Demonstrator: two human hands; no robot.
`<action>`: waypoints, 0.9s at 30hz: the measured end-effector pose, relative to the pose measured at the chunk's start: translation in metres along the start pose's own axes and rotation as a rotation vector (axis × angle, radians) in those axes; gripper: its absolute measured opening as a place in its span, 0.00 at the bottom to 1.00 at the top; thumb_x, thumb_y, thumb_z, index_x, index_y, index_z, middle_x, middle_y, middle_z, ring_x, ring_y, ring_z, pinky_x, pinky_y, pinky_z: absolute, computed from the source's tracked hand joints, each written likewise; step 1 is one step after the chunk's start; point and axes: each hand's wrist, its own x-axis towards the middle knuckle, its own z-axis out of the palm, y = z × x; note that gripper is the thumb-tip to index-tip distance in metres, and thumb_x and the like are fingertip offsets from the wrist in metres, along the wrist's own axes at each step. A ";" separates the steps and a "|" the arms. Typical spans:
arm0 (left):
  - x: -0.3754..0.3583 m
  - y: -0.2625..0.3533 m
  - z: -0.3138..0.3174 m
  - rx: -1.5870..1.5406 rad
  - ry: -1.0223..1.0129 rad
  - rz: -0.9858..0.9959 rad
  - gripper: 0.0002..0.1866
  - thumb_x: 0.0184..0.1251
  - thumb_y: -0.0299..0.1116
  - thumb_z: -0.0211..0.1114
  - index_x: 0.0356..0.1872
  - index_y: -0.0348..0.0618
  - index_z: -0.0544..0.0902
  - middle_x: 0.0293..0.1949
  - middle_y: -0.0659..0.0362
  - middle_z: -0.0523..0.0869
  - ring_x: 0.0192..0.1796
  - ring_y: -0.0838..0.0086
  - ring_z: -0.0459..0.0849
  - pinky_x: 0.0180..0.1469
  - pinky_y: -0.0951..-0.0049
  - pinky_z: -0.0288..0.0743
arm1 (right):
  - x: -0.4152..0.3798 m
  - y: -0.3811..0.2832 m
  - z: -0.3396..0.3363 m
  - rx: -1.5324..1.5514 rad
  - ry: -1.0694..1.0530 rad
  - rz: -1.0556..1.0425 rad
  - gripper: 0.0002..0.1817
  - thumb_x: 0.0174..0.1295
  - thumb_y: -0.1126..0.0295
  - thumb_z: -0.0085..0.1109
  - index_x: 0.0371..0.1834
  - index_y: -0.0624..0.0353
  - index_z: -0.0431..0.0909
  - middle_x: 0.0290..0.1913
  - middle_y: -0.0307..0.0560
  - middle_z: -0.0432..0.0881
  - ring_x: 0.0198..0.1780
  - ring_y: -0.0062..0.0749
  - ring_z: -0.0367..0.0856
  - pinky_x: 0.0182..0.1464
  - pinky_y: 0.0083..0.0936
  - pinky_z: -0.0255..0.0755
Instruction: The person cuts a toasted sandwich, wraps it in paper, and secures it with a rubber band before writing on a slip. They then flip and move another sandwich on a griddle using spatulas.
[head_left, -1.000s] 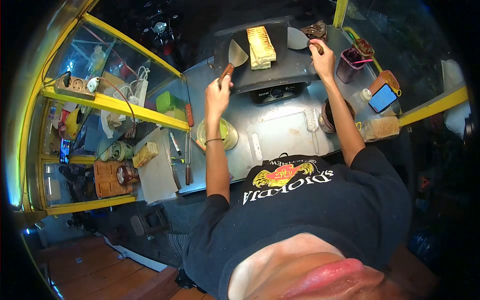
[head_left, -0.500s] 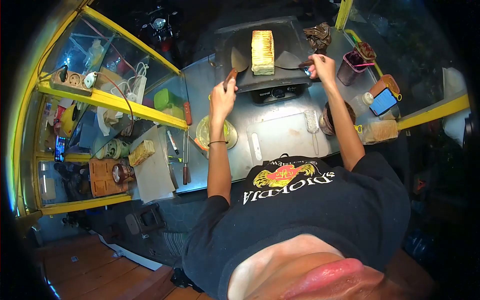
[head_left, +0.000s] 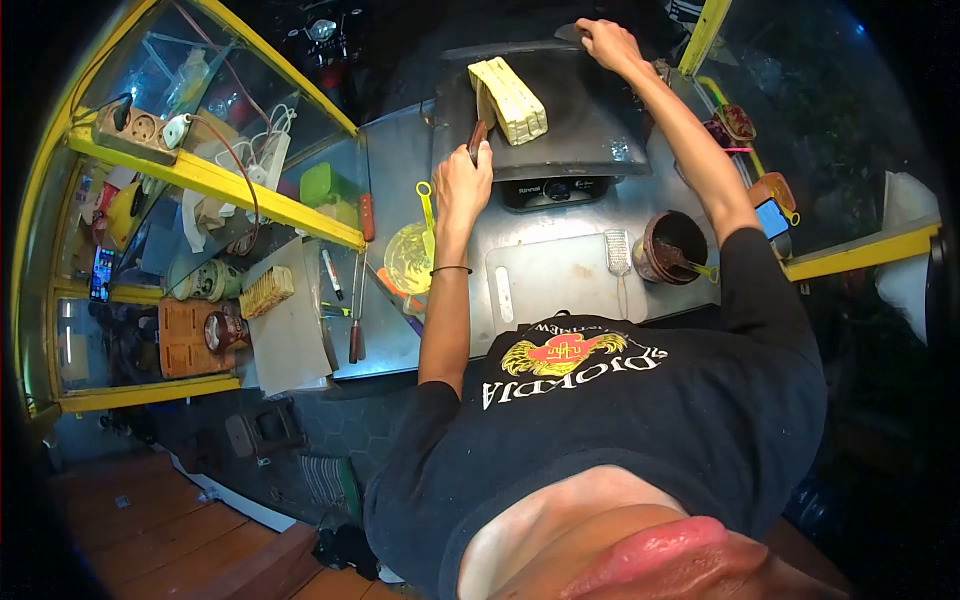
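A pale yellow block of stacked bread slices [head_left: 515, 105] lies tilted on the dark griddle [head_left: 590, 130]. My left hand [head_left: 463, 182] is closed around the wooden handle of a spatula [head_left: 479, 138], whose blade is against the left side of the block. Beyond the griddle's back right edge, my right hand [head_left: 607, 42] grips a second spatula [head_left: 570, 32], its blade pointing left and apart from the bread.
A white cutting board [head_left: 550, 275] with a small grater [head_left: 617, 255] lies in front of the stove. Right of it stands a brown tub [head_left: 672, 248]; left, a yellow-smeared bowl [head_left: 408, 258]. Yellow-framed glass [head_left: 220, 195] borders the left side.
The bread block has turned from upright with its browned face showing to tilted with a pale side up. My right hand moved up and left with its spatula, away from the block.
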 end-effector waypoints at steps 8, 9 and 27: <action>0.014 -0.019 0.022 -0.093 0.014 -0.075 0.26 0.71 0.53 0.52 0.38 0.36 0.85 0.34 0.39 0.86 0.43 0.43 0.84 0.47 0.52 0.75 | 0.007 -0.030 -0.012 -0.230 -0.445 -0.658 0.11 0.57 0.66 0.58 0.42 0.56 0.82 0.34 0.56 0.85 0.41 0.53 0.85 0.44 0.46 0.79; 0.015 -0.018 0.025 -0.091 0.002 -0.080 0.26 0.71 0.53 0.52 0.38 0.36 0.85 0.34 0.39 0.86 0.43 0.43 0.84 0.47 0.52 0.75 | 0.009 -0.032 -0.020 -0.158 -0.432 -0.668 0.11 0.57 0.66 0.59 0.40 0.56 0.83 0.35 0.56 0.85 0.41 0.52 0.85 0.43 0.46 0.78; 0.007 0.009 0.038 -0.097 -0.023 0.006 0.25 0.71 0.50 0.54 0.35 0.32 0.83 0.34 0.35 0.84 0.42 0.39 0.83 0.47 0.47 0.75 | -0.052 -0.068 -0.076 -0.185 -0.431 -0.207 0.15 0.57 0.60 0.58 0.41 0.58 0.85 0.36 0.60 0.85 0.43 0.54 0.85 0.48 0.42 0.78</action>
